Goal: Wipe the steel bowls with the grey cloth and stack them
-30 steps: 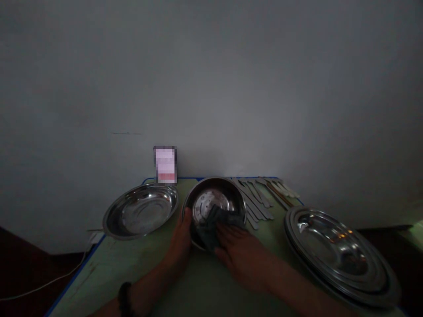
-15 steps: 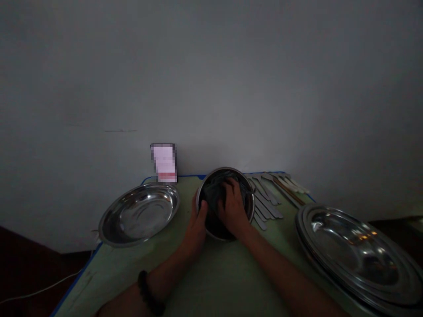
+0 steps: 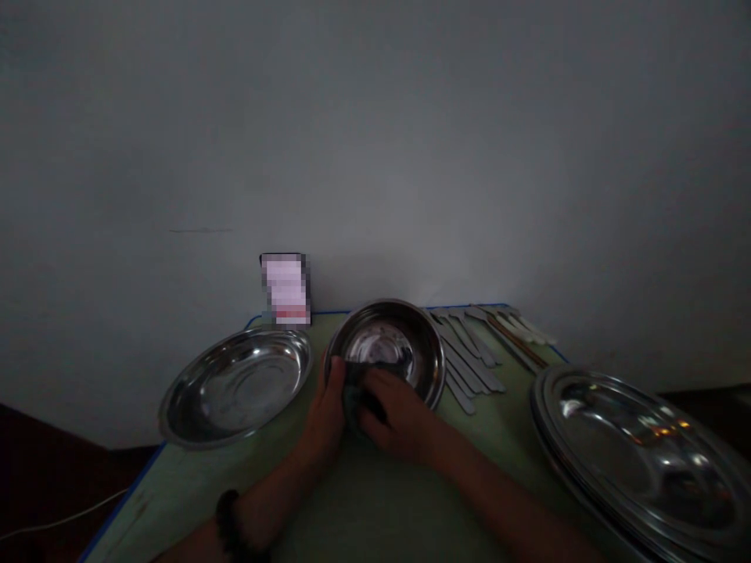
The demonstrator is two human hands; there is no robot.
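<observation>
A small steel bowl [image 3: 404,340] is tilted toward me at the middle of the green table [image 3: 375,500]. My left hand [image 3: 322,414] grips its near left rim, thumb over the edge. My right hand [image 3: 396,414] presses a dark grey cloth [image 3: 355,391] against the bowl's near inner wall, fingers closed on it. The far part of the bowl's inside shows bare and shiny.
A wide steel plate [image 3: 238,383] lies to the left. A stack of large steel plates [image 3: 639,446] sits at the right. Several spoons and utensils [image 3: 475,344] lie in a row behind the bowl. A small blurred card [image 3: 285,288] leans on the wall.
My right hand with the cloth has come back from the bowl's far inside to its near edge. The bowl's bottom shows again. The left hand still holds the rim.
</observation>
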